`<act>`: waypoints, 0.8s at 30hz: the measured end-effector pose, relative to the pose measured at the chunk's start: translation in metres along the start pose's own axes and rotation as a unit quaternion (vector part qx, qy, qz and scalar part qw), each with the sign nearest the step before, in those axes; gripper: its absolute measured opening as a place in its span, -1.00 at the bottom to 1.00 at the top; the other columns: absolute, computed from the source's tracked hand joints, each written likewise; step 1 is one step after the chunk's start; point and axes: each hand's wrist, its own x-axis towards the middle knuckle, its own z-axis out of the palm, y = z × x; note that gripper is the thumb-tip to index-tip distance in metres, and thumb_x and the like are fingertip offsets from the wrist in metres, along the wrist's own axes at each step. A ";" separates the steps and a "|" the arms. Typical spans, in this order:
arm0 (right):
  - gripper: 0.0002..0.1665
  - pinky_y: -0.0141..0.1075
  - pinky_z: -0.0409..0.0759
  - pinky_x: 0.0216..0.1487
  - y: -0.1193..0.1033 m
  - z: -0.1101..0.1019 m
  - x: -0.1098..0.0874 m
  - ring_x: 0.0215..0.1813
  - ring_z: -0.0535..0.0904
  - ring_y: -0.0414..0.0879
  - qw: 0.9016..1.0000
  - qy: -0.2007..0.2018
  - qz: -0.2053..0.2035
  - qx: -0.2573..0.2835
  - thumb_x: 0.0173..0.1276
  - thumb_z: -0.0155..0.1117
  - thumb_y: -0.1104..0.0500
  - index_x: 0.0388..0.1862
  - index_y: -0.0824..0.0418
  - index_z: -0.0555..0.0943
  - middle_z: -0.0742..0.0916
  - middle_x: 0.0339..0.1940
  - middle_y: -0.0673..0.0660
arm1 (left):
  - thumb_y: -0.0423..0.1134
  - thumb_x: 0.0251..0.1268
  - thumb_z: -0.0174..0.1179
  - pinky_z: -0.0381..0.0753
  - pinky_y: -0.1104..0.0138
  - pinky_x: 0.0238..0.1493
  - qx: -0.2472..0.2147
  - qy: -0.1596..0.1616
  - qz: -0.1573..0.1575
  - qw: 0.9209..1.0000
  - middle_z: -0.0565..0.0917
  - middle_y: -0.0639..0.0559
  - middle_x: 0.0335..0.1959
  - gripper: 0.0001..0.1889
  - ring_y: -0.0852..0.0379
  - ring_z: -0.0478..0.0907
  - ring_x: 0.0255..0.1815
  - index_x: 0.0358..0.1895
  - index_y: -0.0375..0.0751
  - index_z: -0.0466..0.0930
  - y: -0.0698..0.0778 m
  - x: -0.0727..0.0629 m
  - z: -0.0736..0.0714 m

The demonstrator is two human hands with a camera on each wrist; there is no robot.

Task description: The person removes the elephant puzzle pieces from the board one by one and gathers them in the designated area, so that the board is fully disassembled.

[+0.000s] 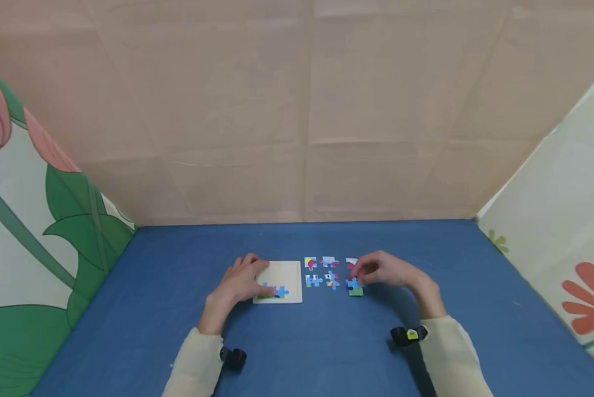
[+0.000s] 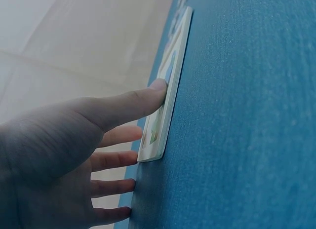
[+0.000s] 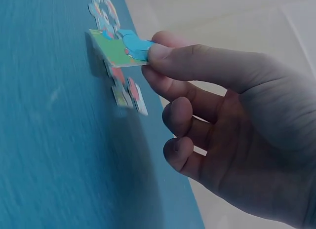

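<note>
A pale square puzzle board (image 1: 289, 273) lies flat on the blue table, with joined blue and green pieces (image 1: 282, 292) along its near edge. My left hand (image 1: 239, 280) rests at the board's left side. In the left wrist view the thumb (image 2: 143, 98) presses on the board's face, while the straight fingers reach its edge and the table beside it. Farther right, my right hand (image 1: 388, 269) pinches a puzzle piece (image 3: 116, 49), green and blue, between thumb and index finger. That piece is tilted and lifted off the table; the other fingers curl loosely below it.
Between board and right hand lie several loose puzzle pieces (image 1: 314, 280) in two rows; one piece (image 1: 351, 261) sits just beyond the right fingertips. A beige cloth wall (image 1: 306, 182) closes the table's far edge. Printed flower panels (image 1: 540, 237) flank both sides.
</note>
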 end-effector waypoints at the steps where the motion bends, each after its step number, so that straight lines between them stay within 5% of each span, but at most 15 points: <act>1: -0.85 -0.29 0.55 -0.21 0.001 -0.001 -0.001 -0.27 0.56 -0.07 1.000 0.000 0.003 -0.002 0.35 0.35 0.17 -0.11 0.10 0.72 0.72 -0.29 0.03 | 0.18 0.04 0.46 0.25 -0.15 0.37 0.000 0.002 0.001 1.000 0.41 -0.11 0.35 -0.19 -0.15 0.28 0.30 0.39 -0.02 0.46 0.000 0.000 0.000; 24: -0.86 -0.29 0.48 -0.27 0.004 0.000 -0.006 -0.36 0.50 -0.10 0.997 -0.062 0.038 -0.008 0.29 0.35 0.28 -0.18 0.15 0.72 0.65 -0.44 0.07 | 0.16 0.02 0.48 0.25 -0.16 0.37 -0.008 0.011 -0.001 1.000 0.42 -0.11 0.34 -0.19 -0.13 0.29 0.29 0.38 -0.03 0.47 0.000 0.000 0.001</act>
